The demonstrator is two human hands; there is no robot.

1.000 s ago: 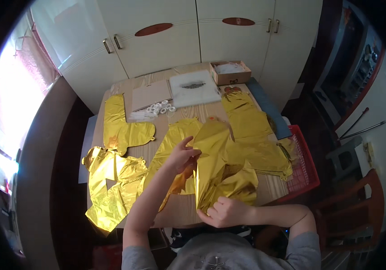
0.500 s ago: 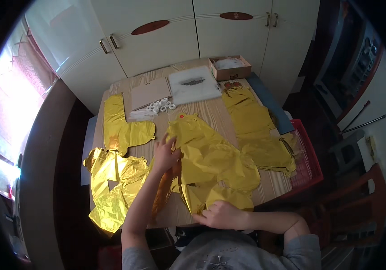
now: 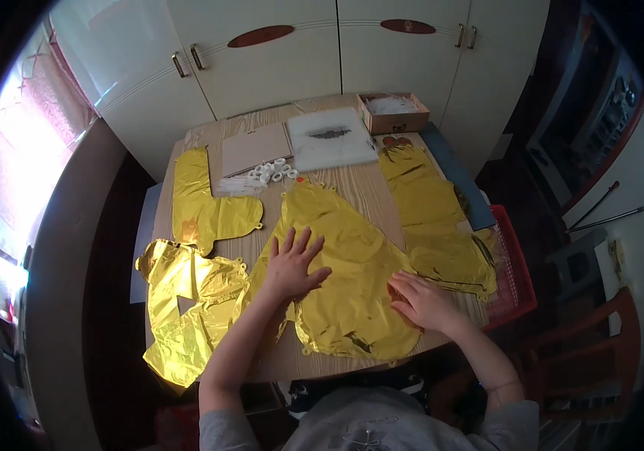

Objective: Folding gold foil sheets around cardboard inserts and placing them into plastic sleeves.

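Note:
A large uninflated gold foil balloon point(image 3: 352, 263) lies flat in front of me, with a small red spot near its far tip. My left hand point(image 3: 292, 264) rests on its left part, fingers spread and holding nothing. On the balloon's right edge lies my right hand point(image 3: 421, 299), palm down, its fingers stretched out close together. Left of my left forearm is a shiny, crumpled gold foil balloon point(image 3: 175, 331). Beyond that one sits an L-shaped gold foil balloon point(image 3: 213, 214). More gold foil point(image 3: 427, 203) is spread along the table's right side.
Several white ribbon rolls point(image 3: 271, 173) are grouped beyond the balloon, beside thin white sticks point(image 3: 238, 185). Farther back are a beige board point(image 3: 256, 147), a white packet point(image 3: 329, 154) and an open box point(image 3: 395, 120). A red basket point(image 3: 513, 263) stands off the right edge.
The large balloon's near part has been spread out smoother. My right hand has moved from its near edge up to its right edge. My left hand has shifted slightly right and flattened.

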